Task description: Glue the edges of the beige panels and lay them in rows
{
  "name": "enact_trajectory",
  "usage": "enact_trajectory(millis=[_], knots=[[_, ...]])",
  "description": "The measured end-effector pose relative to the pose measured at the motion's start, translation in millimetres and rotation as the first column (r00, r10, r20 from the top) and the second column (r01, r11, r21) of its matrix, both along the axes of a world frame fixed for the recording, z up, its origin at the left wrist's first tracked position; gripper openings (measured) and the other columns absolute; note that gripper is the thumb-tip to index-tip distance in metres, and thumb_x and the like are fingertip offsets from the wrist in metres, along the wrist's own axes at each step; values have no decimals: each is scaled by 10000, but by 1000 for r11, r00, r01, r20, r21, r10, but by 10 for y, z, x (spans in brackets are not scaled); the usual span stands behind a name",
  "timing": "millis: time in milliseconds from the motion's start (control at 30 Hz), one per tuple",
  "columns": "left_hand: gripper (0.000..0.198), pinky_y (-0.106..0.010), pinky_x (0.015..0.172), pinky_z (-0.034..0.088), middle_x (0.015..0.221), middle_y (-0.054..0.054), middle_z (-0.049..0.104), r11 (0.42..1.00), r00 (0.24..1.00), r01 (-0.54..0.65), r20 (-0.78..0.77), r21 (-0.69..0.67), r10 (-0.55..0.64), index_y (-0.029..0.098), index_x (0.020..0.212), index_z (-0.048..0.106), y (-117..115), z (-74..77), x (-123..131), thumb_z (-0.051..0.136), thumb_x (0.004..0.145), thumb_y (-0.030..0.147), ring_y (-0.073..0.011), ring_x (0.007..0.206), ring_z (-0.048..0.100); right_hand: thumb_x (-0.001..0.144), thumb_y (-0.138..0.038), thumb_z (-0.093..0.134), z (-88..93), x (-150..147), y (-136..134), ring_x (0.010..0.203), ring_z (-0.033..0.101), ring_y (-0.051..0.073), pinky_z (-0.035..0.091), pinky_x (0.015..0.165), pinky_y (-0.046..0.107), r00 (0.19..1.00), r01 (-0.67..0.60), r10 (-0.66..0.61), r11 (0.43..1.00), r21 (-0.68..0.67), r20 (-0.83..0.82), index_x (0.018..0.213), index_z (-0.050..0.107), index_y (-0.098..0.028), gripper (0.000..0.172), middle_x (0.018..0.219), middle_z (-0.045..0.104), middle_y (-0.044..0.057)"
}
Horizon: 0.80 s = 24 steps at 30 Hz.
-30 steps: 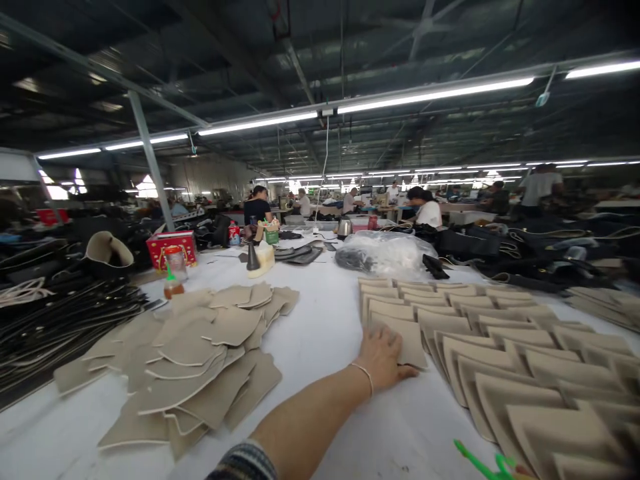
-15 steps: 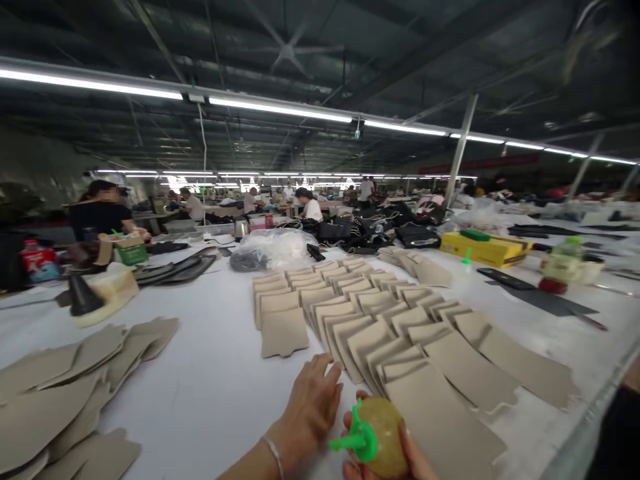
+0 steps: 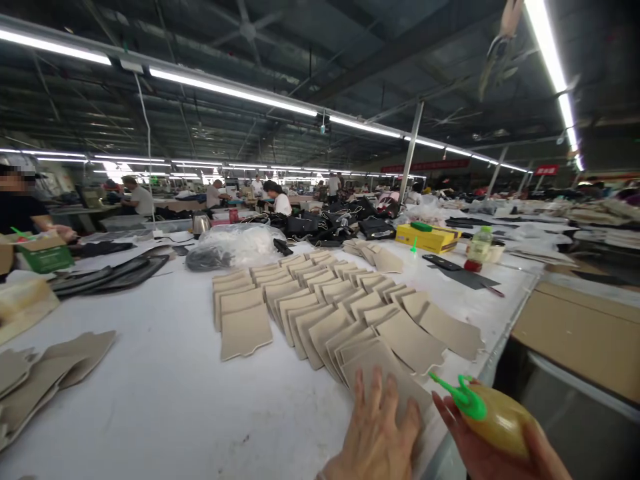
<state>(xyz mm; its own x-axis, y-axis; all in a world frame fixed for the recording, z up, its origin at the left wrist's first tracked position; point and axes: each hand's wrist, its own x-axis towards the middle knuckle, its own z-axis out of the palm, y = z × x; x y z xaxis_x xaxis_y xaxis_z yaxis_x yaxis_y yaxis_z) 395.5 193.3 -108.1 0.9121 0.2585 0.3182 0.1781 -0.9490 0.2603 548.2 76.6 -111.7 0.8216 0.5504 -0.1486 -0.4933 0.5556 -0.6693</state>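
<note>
My right hand (image 3: 475, 455) is wrapped round a squeeze bottle (image 3: 505, 419) of yellowish contents with a green nozzle, held tilted at the table's right edge, nozzle towards the upper left. Fingers spread, my left hand (image 3: 375, 427) lies over the near end of the closest beige panel (image 3: 383, 365), slightly blurred; whether it presses on it I cannot tell. Beyond it, overlapping rows of beige panels (image 3: 320, 310) fan out across the white table. A separate pile of larger beige pieces (image 3: 55, 377) rests at the left.
At the back are a clear plastic bag (image 3: 237, 241), black pieces (image 3: 325, 223) and a yellow box (image 3: 427, 237). A phone (image 3: 443, 262) and a bottle with red liquid (image 3: 477, 250) lie towards the right. Past the table edge sits a cardboard box (image 3: 580, 333). Co-workers sit further off.
The view has swung to the right. My left hand has moved from beside the rows onto the nearest panel, its fingers spreading. The bottle has moved right, beyond the panels.
</note>
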Motion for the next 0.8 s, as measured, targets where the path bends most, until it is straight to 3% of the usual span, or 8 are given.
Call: enact_trajectory(millis=[133,300,467,667,800], knots=[[624,-747,1048,-3,1467,-267,246,989,989,-66,-140,-129,48,128,1433,389,-54,151,89,626,892,331,-475,1365,79,738,-481,711,11,223,178,1255,420,421,312,1077,616,995,-70,66,996,54,81,1049,719,-242,393,1298,561,98],[664,-722,1044,-86,1469,-268,242,976,969,-154,-215,-155,118,132,1459,342,-60,168,94,627,894,334,-439,1371,130,657,-446,779,-5,399,416,1218,436,458,315,1067,604,975,-221,217,970,97,51,1040,716,-186,467,1230,595,111],[499,-763,1037,-56,1413,-221,368,971,967,-197,-191,-136,170,110,1408,418,-36,150,79,501,932,234,-413,1344,216,557,-448,838,9,380,492,1232,425,442,224,1111,550,961,-267,266,964,-4,79,1007,729,-188,531,1189,613,131],[484,-837,984,-13,1422,-191,368,956,956,-264,-170,-132,240,164,1403,420,107,7,71,497,930,233,-421,1337,223,603,-470,811,-6,300,623,1218,454,404,344,1060,528,954,-289,288,957,-10,87,1015,728,-189,506,1195,613,126],[546,-825,980,180,1490,-177,263,939,947,-315,-116,-139,300,211,1425,380,276,-147,43,533,902,224,-406,1372,146,621,-436,825,-19,213,823,1213,473,322,431,1014,422,954,-293,290,955,40,73,991,731,-203,448,1178,629,86]])
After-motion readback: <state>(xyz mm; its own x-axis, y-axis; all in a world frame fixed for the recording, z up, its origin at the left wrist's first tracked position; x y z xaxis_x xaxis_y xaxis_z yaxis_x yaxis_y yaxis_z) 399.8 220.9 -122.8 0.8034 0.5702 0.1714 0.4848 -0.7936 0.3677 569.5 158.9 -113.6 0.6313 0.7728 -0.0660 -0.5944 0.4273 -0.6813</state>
